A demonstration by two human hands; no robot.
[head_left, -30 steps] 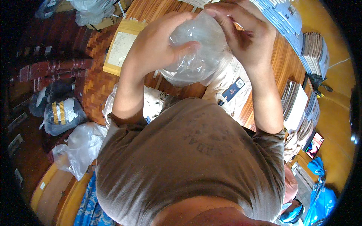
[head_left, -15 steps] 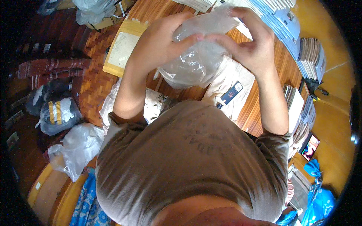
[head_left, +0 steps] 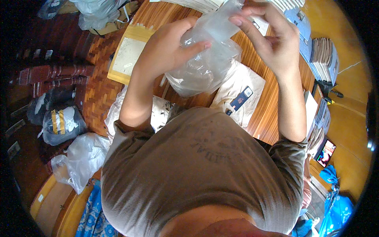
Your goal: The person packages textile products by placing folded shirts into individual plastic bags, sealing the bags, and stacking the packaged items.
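Note:
A clear plastic bag hangs in front of me above the wooden table, crumpled and see-through. My left hand grips its left side, with the thumb across the front and the fingers behind, partly hidden. My right hand is at the upper right edge of the bag, thumb and fingertips pinched together on the plastic there. Below the bag, a folded cream garment with a dark blue hang tag lies on the table.
Stacks of folded blue and white garments line the table's right side. A yellow envelope with a paper sheet lies at the left edge. Filled plastic bags sit on the left. A lit phone rests at the right.
My right hand has moved up and right from the bag's middle to its upper edge, drawing the plastic upward. My left hand stays nearly in place.

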